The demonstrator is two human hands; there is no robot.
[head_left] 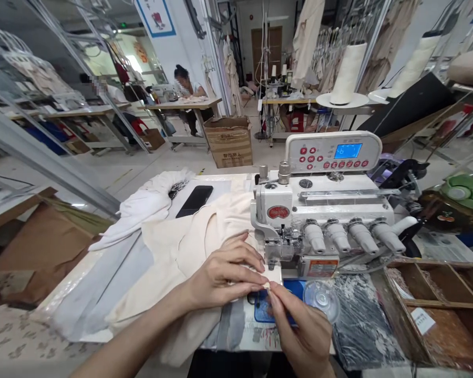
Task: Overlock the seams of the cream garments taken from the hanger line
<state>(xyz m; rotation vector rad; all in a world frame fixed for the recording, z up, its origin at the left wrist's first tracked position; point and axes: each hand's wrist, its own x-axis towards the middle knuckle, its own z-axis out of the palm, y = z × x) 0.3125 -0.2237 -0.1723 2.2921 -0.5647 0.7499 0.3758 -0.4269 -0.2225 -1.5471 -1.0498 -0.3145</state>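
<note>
Cream fabric (189,247) lies spread on the work table in front of a white overlock sewing machine (323,210). My left hand (224,273) rests on the fabric, its fingers pinching the fabric's edge just in front of the presser foot (278,254). My right hand (299,325) comes up from below and pinches the same small bit of fabric edge (266,285), fingertip to fingertip with the left. A blue pad (262,310) lies beneath the hands.
A black phone (195,200) and bunched white cloth (145,207) lie at the table's back left. A clear plastic lid (321,299) and a wooden compartment tray (437,310) sit at right. Thread cones (349,73) stand behind the machine. Other people sit at far tables.
</note>
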